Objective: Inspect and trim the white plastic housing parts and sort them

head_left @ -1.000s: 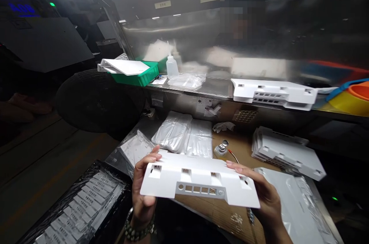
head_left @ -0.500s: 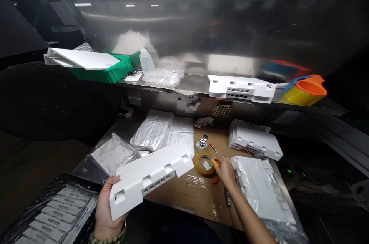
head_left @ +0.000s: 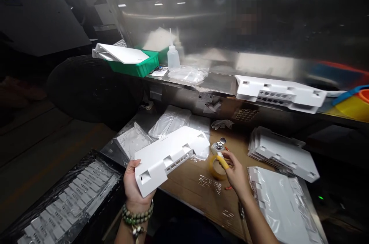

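Observation:
My left hand point(head_left: 137, 182) is closed on the left end of a white plastic housing point(head_left: 170, 155), its thumb on top. The housing is tilted above the bench, with a row of port openings along its near edge. Yellow covering shows on a digit of my right hand point(head_left: 235, 171), and a small white piece point(head_left: 220, 155), perhaps a folded wipe, is pinched at the fingertips. Right below this hand lies a roll of clear yellowish tape point(head_left: 215, 169). Just behind stands a small bottle with a raised metal lid point(head_left: 219, 145).
A box of stacked white parts point(head_left: 72, 194) stands at left. Bagged housings point(head_left: 276, 198) and a housing stack point(head_left: 284, 151) lie at right. Plastic bags point(head_left: 170, 121) rest behind. The shelf carries a green bin point(head_left: 135, 68), a squeeze bottle point(head_left: 173, 59) and housings point(head_left: 279, 92).
The view has swung left. My right hand has lifted from the tape roll with the small white piece that lay inside it. My left hand still holds the housing.

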Motion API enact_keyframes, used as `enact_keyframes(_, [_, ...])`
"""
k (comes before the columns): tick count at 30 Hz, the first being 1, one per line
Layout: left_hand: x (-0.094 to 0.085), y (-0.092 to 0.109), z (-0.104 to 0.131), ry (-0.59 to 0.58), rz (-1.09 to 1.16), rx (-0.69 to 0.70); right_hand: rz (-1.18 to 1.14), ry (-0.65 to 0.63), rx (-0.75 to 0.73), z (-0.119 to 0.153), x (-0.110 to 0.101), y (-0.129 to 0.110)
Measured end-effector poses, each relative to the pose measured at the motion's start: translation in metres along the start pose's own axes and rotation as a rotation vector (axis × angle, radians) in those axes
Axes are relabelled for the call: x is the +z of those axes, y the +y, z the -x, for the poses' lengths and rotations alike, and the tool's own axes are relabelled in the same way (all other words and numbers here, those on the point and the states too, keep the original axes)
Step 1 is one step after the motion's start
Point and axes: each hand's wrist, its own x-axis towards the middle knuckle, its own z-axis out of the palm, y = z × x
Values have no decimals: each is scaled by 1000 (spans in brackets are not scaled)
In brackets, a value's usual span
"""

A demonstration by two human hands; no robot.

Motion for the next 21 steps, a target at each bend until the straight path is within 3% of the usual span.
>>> enact_keyframes(4, [1,-6,3,-10,-4,64,-382,122,-262,32,-31,-81])
enact_keyframes(7, [-3,-10,4,-105,12,52,-441,109,-403,42,-37,-131])
enact_keyframes(9, [-4,-14,5,-155,23,50,-433,137,-472,43,-35,-149])
enact_keyframes(15, [3,-25,15,-161,15,78,-320,271,-581,45,-19,-161])
enact_keyframes(21, [3,-24,17,-203,26,25,-433,62,-647,57,-18,-160])
